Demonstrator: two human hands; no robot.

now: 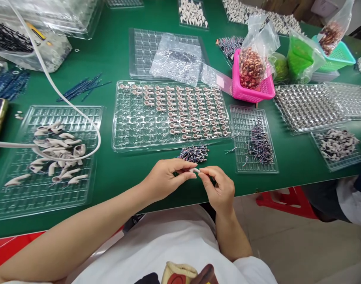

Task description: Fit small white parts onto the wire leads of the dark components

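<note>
Left hand (162, 178) and right hand (220, 189), fingertips nearly closed, pinch small white curved piece (196, 170) from opposite ends, probably for steadiness. Wired parts (194, 154) heaped just beyond hands, easily reached; clear tray (130, 128) farther out, compartments keeping pieces apart.

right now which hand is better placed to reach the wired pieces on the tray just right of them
Probably the right hand: it is nearer the tray and wired pieces; the left hand is farther off, gripping a white part.
</note>
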